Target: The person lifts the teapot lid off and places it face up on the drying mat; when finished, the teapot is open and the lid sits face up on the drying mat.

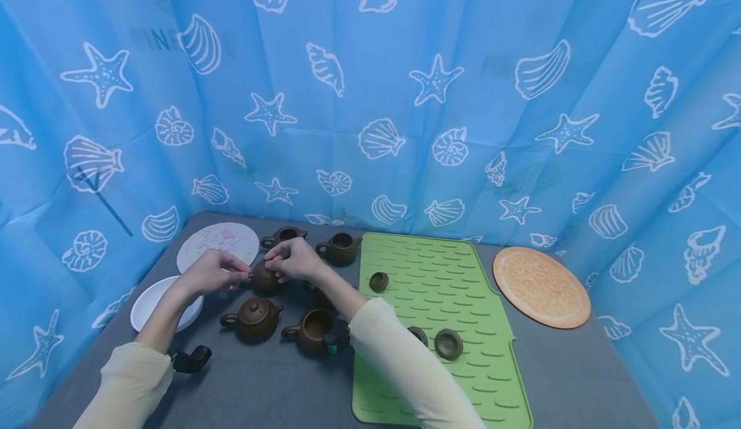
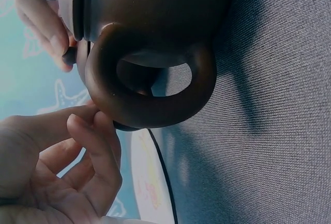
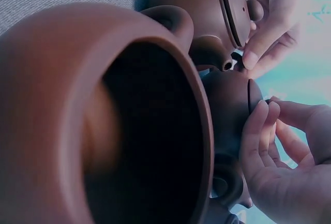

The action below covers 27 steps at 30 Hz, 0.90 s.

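A brown teapot (image 1: 266,281) stands between my two hands on the grey cloth. My right hand (image 1: 298,258) pinches the knob of its lid (image 3: 255,92), which sits on the pot's top. At the handle side, the thumb and fingers of my left hand (image 1: 213,272) pinch the teapot's handle, mostly hidden behind a nearer pot in the left wrist view. That nearer lidded teapot (image 1: 255,319) shows its looped handle (image 2: 150,102) there. A lidless teapot (image 1: 315,332) is below my right forearm; its wide mouth fills much of the right wrist view.
More lidless teapots, including one at the back (image 1: 340,250), stand around. Three small lids, one far up (image 1: 379,281), lie on a green mat (image 1: 428,262). At left are a white bowl (image 1: 145,300) and a patterned round plate (image 1: 191,249); at right, an orange round mat (image 1: 541,287).
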Available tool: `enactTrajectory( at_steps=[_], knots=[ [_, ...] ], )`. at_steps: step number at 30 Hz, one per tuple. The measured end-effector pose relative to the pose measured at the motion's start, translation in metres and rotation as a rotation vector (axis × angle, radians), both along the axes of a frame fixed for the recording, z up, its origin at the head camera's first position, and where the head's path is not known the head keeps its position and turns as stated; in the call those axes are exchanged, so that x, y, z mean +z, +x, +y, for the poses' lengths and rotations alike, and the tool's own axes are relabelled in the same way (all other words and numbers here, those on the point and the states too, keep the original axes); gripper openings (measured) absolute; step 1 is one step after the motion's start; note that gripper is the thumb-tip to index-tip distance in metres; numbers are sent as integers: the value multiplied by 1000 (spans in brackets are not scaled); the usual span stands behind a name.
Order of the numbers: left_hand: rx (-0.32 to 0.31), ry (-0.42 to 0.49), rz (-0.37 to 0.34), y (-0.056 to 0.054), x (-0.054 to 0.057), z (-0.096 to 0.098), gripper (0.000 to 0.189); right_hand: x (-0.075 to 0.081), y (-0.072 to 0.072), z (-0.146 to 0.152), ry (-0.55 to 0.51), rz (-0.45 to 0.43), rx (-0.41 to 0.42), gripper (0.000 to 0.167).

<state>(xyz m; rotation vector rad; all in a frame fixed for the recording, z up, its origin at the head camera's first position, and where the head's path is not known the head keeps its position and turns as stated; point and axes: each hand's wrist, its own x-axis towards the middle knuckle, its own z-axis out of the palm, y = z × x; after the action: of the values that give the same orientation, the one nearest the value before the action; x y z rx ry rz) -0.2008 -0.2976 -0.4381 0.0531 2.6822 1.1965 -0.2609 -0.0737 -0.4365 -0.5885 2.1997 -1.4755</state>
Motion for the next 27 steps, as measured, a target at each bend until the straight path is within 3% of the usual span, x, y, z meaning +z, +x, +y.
enactTrajectory(
  at_steps=[15, 21, 27],
  knots=[
    [8, 27, -18, -1, -2, -1, 24, 7, 4, 11, -9, 46, 4, 14],
    [32, 30, -34, 0, -2, 0, 25, 11, 1, 31, -73, 53, 18, 14],
    [38, 50, -48, -1, -4, -2, 26, 24, 5, 64, -104, 54, 38, 17]
  ],
)
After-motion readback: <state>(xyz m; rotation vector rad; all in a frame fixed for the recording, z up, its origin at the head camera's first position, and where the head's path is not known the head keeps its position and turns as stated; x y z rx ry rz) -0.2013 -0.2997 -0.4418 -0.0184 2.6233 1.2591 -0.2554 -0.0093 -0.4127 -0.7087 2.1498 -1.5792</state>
